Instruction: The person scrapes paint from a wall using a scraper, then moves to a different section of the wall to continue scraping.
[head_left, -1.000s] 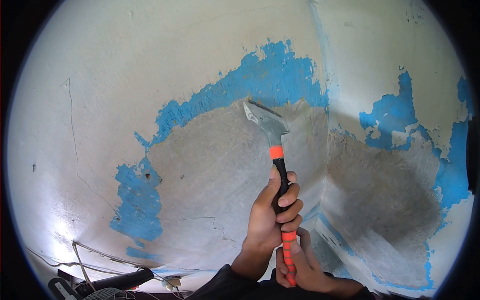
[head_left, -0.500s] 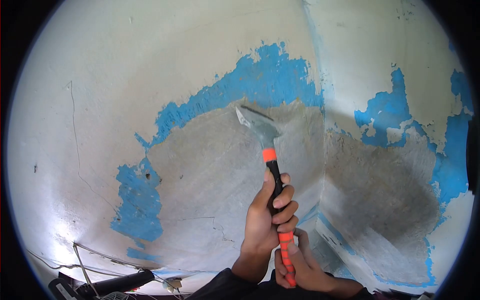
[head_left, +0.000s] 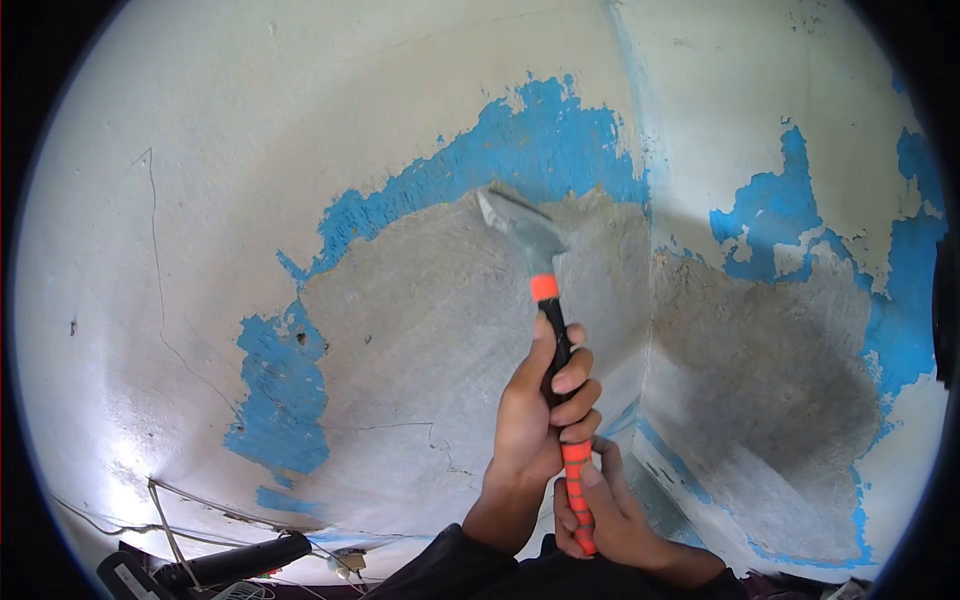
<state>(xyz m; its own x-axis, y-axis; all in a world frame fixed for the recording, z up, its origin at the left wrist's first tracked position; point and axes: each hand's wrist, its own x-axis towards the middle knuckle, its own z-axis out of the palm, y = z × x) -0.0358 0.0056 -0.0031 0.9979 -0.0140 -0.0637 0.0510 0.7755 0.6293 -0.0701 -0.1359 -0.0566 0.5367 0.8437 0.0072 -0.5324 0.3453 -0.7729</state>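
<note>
A wall scraper (head_left: 542, 287) with a wide grey metal head and a long black and orange handle points up at the wall. My left hand (head_left: 525, 415) wraps round the black part of the handle, its thumb lying along it. Lower down, my right hand (head_left: 622, 522) closes on the ribbed orange grip at the handle's end. The scraper's blade edge lies right at the border where blue paint (head_left: 540, 130) meets bare grey plaster (head_left: 420, 300). Both forearms come up from below in dark sleeves.
The wall corner (head_left: 650, 300) runs down to the right of the scraper. More blue patches (head_left: 770, 220) and bare plaster show on the right wall. Cables (head_left: 210, 510) and a black tube-shaped object (head_left: 235, 562) are at the lower left.
The scraper and both hands have moved slightly up and a little to the right. The view has shifted slightly too. Both hands keep their grip.
</note>
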